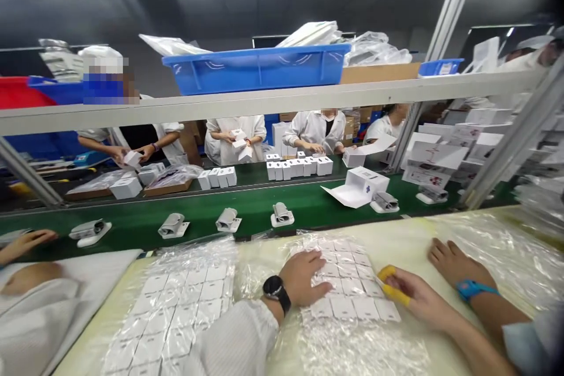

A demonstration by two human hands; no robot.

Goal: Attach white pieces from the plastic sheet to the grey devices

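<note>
My left hand (304, 279), with a black watch (276, 294) at the wrist, lies flat with fingers spread over the left side of a plastic-wrapped pack of small white boxes (348, 286). At the pack's right edge is my right hand (412, 294), yellow covers on its thumb and a finger. Those two tips come close together at the clear plastic bag (378, 285), seemingly pinching its edge. To the left lies a second wrapped pack of white boxes (176, 311), partly behind my left sleeve.
A co-worker's hand (462, 270) with a blue wristband rests on the table at right. Rolled grey cuffs (282, 214) sit along the green conveyor (132, 220). Across it, people handle white cartons. A shelf (264, 101) carries a blue bin (259, 67). Another person's hand (30, 244) is at far left.
</note>
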